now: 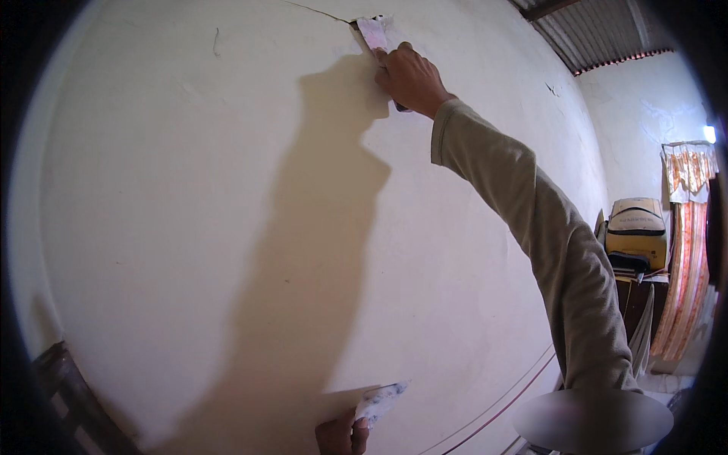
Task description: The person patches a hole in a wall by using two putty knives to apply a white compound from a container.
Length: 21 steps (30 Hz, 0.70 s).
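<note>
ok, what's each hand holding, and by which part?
Right hand: putty knife by its handle, blade against the wall crack. Left hand: a filler-smeared scraper by its lower end.

Only one package in view: bulky yellow-and-white sack-like bag (636, 227), rounded top, pale upper panel, yellow lower body. Sits far right, on top of dark wooden furniture (635, 299), just left of striped orange curtain (686, 288). No signs, no screens.

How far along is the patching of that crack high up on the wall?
Early, it seems. The right hand presses a putty knife on the crack's right end, where a pale patch shows. The crack running left looks unfilled. The left hand holds a second filler-smeared blade low down.
</note>
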Motion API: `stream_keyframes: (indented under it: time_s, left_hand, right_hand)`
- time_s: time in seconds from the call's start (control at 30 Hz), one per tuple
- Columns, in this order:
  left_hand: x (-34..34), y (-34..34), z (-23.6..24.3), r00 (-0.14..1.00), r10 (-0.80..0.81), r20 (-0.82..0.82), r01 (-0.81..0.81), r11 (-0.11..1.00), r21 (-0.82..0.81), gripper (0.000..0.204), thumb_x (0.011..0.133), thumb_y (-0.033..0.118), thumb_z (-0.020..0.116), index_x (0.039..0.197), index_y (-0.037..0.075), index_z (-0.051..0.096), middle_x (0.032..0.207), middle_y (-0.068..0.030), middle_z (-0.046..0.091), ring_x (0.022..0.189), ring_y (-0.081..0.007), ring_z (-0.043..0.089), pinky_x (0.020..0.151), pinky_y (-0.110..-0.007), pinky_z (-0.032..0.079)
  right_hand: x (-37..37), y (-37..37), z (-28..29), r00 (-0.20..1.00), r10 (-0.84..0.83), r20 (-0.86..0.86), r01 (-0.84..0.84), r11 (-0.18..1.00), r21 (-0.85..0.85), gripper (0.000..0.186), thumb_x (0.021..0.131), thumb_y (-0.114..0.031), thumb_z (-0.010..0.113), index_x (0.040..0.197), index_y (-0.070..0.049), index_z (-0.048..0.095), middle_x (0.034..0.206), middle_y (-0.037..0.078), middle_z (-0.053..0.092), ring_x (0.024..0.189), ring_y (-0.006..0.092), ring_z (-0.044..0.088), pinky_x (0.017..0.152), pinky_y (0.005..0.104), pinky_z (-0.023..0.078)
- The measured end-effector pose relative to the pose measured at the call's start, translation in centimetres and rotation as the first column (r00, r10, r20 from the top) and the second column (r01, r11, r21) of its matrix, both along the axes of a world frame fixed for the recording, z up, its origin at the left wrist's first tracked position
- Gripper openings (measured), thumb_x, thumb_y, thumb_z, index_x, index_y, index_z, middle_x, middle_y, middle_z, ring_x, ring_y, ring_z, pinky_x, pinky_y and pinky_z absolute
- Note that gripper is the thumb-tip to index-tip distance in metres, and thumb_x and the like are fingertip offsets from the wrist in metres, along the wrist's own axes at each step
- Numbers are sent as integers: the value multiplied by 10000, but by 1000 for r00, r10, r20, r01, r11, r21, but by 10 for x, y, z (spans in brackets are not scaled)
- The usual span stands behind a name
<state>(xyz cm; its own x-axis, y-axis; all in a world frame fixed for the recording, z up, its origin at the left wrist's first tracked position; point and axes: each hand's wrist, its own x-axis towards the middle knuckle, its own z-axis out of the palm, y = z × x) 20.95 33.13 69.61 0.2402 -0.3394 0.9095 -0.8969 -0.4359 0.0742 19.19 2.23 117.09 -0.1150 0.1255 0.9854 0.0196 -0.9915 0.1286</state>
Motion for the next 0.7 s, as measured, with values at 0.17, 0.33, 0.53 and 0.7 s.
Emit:
stream_keyframes:
  time_s: [0.17, 0.33, 0.53, 0.7]
  left_hand:
    - [-4, 3, 0, 999, 7, -43, -6, 1000, 23, 399, 865, 125, 585, 1256, 47, 605, 560, -110, 491, 433, -272, 446, 446, -394, 374]
    - [-6, 3, 4, 999, 21, -41, -19, 999, 36, 427, 854, 107, 602, 1278, 62, 595, 565, -113, 506, 436, -281, 457, 443, -401, 376]
    - [-1, 5, -1, 997, 73, -28, -71, 996, 53, 412, 854, 115, 613, 1263, 64, 600, 574, -116, 519, 446, -291, 470, 448, -410, 379]
    - [-3, 2, 3, 999, 53, 11, -53, 998, 42, 368, 865, 126, 617, 1224, 44, 605, 566, -107, 507, 465, -294, 483, 468, -413, 396]
  right_hand:
    - [-13, 7, 9, 993, 81, -80, -90, 990, -110, 274, 804, -176, 605, 861, 81, 679, 752, 237, 614, 696, 330, 648, 689, 433, 508]
    - [-14, 15, 8, 968, 185, -171, -198, 978, -61, 278, 789, -144, 600, 684, 112, 568, 584, 193, 547, 567, 287, 587, 651, 421, 489]
    - [-26, 20, 1, 952, 143, -271, -178, 978, -111, 266, 787, -116, 588, 679, 123, 543, 554, 165, 514, 481, 240, 536, 590, 397, 485]
    - [-49, 24, -21, 928, 76, -365, -116, 989, -90, 310, 776, -202, 584, 908, 68, 659, 951, 237, 642, 1009, 380, 605, 920, 447, 473]
